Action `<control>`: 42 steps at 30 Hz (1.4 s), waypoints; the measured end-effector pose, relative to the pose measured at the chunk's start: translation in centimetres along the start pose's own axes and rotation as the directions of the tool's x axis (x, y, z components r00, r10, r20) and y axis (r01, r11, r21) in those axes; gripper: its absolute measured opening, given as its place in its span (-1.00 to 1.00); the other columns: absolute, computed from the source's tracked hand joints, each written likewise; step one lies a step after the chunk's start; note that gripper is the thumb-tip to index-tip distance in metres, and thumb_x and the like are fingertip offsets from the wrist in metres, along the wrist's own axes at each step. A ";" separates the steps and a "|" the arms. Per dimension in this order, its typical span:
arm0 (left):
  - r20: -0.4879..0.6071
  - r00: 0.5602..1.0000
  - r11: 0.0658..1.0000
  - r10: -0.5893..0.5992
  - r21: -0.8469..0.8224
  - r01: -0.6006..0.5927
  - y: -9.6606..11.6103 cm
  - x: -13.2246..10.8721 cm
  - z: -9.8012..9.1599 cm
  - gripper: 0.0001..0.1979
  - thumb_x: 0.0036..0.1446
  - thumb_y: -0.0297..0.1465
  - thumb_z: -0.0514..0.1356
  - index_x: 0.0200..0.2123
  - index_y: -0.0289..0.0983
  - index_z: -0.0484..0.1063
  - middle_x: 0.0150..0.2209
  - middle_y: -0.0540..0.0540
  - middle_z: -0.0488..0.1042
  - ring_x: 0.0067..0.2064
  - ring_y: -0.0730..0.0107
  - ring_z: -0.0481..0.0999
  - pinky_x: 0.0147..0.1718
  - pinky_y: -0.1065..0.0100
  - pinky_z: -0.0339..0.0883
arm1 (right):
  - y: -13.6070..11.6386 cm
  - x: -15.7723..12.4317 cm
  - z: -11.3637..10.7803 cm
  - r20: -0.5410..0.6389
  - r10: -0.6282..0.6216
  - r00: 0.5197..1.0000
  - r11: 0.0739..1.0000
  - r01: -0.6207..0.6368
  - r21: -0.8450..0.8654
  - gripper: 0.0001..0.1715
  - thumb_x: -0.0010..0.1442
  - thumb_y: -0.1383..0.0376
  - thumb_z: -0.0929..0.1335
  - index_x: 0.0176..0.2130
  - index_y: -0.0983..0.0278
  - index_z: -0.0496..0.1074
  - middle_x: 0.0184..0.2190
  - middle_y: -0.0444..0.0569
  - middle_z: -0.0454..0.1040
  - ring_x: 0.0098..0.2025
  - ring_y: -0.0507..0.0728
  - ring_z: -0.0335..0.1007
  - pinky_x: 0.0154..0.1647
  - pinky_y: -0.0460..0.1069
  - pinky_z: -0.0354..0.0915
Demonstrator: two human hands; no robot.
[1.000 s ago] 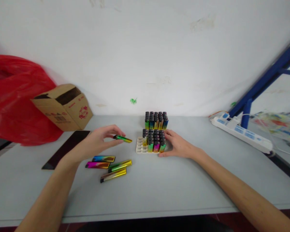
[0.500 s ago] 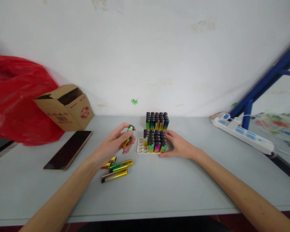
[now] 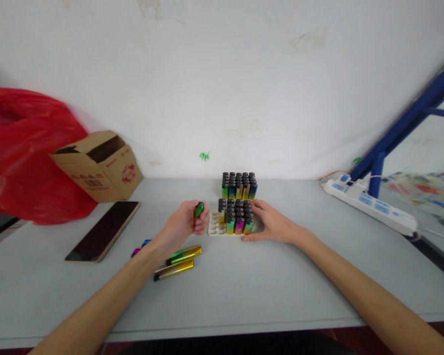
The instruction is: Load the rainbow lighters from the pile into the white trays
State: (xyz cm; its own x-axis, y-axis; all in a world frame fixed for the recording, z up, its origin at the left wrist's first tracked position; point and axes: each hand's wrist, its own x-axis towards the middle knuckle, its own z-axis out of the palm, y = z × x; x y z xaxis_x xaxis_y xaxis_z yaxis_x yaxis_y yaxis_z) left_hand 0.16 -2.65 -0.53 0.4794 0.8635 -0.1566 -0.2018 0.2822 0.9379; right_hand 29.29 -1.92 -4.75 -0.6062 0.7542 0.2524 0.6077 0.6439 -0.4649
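Note:
My left hand [image 3: 187, 219] is closed around a lighter [image 3: 199, 209] with a green metallic body, held upright above the table. It is just left of a white tray [image 3: 215, 228] with round-edged slots. Several black-topped lighters [image 3: 239, 217] stand in the tray's middle and right rows, while slots at its left are bare. At the tray's right side, my right hand [image 3: 272, 221] grips it, thumb at the front corner and fingers behind. Loose lighters [image 3: 185, 255] lie by my left forearm, green-gold and brown-gold ones in front, with blue and purple ends partly hidden behind it.
A second block of upright lighters [image 3: 239, 186] stands behind the tray, near the wall. To the left are a phone [image 3: 103, 231], an open cardboard box [image 3: 107, 167] and a red plastic bag [image 3: 33, 153]. A white power strip [image 3: 373, 204] lies at the right beside a blue frame [image 3: 403, 123].
My left hand has turned, bringing the lighter from a tilt to upright with its top up. My right hand stays at the tray. The view has shifted slightly.

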 end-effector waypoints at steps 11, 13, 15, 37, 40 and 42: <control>-0.085 0.996 0.999 0.042 -0.001 -0.043 -0.3 0.2 0.5 -0.66 0.22 -0.17 0.10 -0.50 -0.26 0.28 -0.57 0.09 0.05 -0.56 0.50 0.00 -0.58 0.47 0.01 | -0.2 0.1 -0.1 0.002 0.004 1.000 1.000 -0.004 0.006 -0.05 0.03 -0.16 0.56 0.18 0.36 0.42 0.19 0.27 0.39 0.21 0.42 0.35 0.30 0.30 0.29; -0.085 0.995 0.999 0.054 0.002 -0.054 -0.3 0.2 0.4 -0.66 0.24 -0.12 0.10 -0.41 -0.27 0.34 -0.56 0.07 0.14 -0.56 0.48 0.06 -0.58 0.46 0.04 | -0.2 0.0 -0.2 -0.001 0.004 1.000 1.000 -0.004 0.006 -0.04 0.02 -0.17 0.56 0.17 0.36 0.42 0.19 0.28 0.39 0.21 0.42 0.35 0.30 0.29 0.29; -0.076 0.991 0.994 0.110 0.025 -0.109 -0.4 0.1 0.4 -0.72 0.24 -0.14 0.15 -0.28 -0.25 0.37 -0.55 0.05 0.26 -0.54 0.45 0.16 -0.55 0.42 0.13 | -0.2 0.1 -0.2 -0.001 0.002 1.000 1.000 -0.002 0.006 -0.05 0.02 -0.17 0.56 0.17 0.36 0.43 0.19 0.27 0.40 0.21 0.42 0.35 0.30 0.29 0.29; 0.105 0.918 0.606 0.382 0.722 -0.335 -0.8 -0.5 0.6 -0.78 0.20 -0.31 0.33 -0.08 -0.18 0.64 -0.09 -0.17 0.62 -0.20 0.25 0.59 -0.38 0.41 0.47 | -0.1 0.0 0.0 0.002 0.005 1.000 1.000 -0.005 0.004 -0.02 0.02 -0.15 0.57 0.22 0.33 0.40 0.20 0.26 0.39 0.22 0.42 0.35 0.29 0.31 0.30; 0.093 0.915 0.569 0.392 0.757 -0.321 -0.8 -0.5 0.5 -0.76 0.19 -0.29 0.34 -0.07 -0.18 0.60 -0.11 -0.14 0.64 -0.27 0.28 0.59 -0.39 0.40 0.46 | 0.0 0.0 0.0 -0.003 0.002 1.000 1.000 -0.002 0.005 -0.02 0.03 -0.16 0.56 0.22 0.33 0.39 0.20 0.26 0.39 0.22 0.42 0.34 0.29 0.31 0.29; 0.090 0.908 0.537 0.409 0.781 -0.319 -0.5 -0.6 0.1 -0.70 0.16 -0.27 0.38 -0.04 -0.17 0.53 -0.17 -0.10 0.65 -0.30 0.30 0.58 -0.27 0.35 0.48 | 0.1 0.0 0.1 -0.007 0.001 1.000 1.000 -0.001 0.002 -0.01 0.03 -0.17 0.56 0.23 0.32 0.39 0.20 0.25 0.38 0.22 0.42 0.34 0.30 0.32 0.28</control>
State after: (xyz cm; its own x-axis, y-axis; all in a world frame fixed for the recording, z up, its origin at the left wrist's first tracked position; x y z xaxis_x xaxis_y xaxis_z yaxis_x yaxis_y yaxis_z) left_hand 0.08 -3.30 -0.84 0.4302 0.8617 0.2689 0.4059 -0.4507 0.7950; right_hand 29.31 -1.93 -4.86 -0.6018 0.7557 0.2583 0.6070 0.6430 -0.4670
